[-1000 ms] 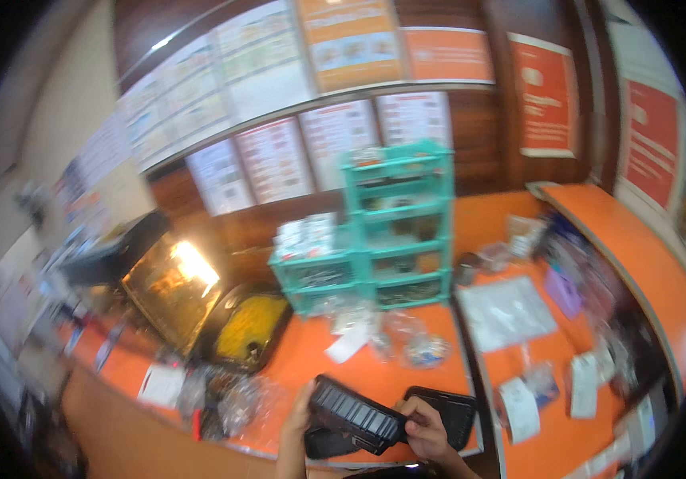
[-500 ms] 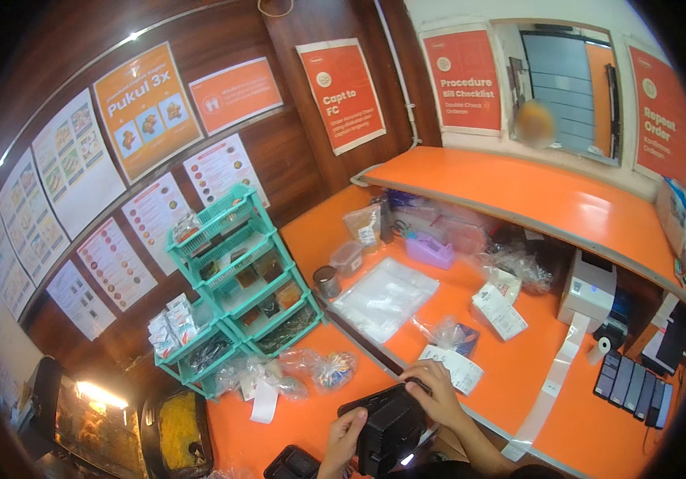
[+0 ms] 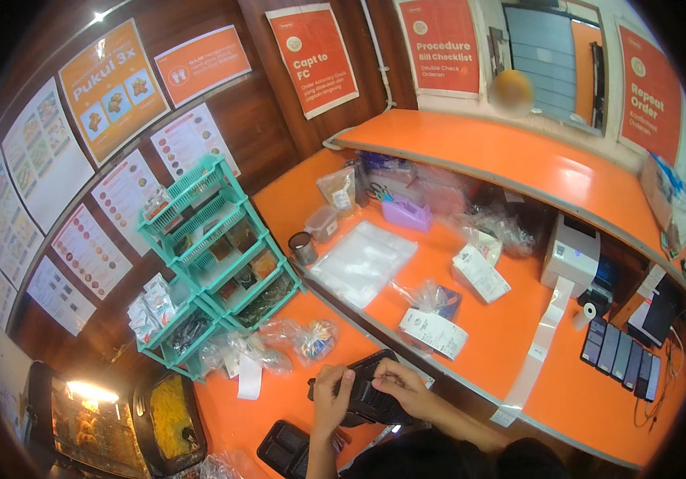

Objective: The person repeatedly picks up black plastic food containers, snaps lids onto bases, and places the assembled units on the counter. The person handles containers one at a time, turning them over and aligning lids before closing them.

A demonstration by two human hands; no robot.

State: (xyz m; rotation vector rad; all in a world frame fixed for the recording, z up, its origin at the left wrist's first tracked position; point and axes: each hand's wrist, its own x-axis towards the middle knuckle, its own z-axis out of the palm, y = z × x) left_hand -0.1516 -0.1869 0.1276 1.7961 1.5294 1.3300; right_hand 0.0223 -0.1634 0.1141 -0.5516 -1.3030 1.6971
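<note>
At the front counter's edge I hold a black plastic food container (image 3: 371,405) with moulded compartments. My left hand (image 3: 332,397) grips its left side with the thumb up. My right hand (image 3: 403,386) is closed at its upper right part, fingertips bent onto the plastic. My fingers hide some of the container, and its contents do not show. Beside my left forearm, a second black container (image 3: 282,444) lies on the orange counter. Beyond my hands sit clear plastic bags (image 3: 316,342) with small items inside and a white paper slip (image 3: 249,378).
Turquoise stacked baskets (image 3: 217,239) stand at the left, above a lit food warmer (image 3: 91,419) and a pan of yellow food (image 3: 169,419). Ahead lie clear plastic sheets (image 3: 364,263), receipts (image 3: 434,333), a purple tape dispenser (image 3: 407,214), a label printer (image 3: 571,251) and several phones (image 3: 620,351).
The container has tilted from a more upright pose to a flatter one, showing its compartments. My hands have come closer together over it. The whole view has shifted slightly.
</note>
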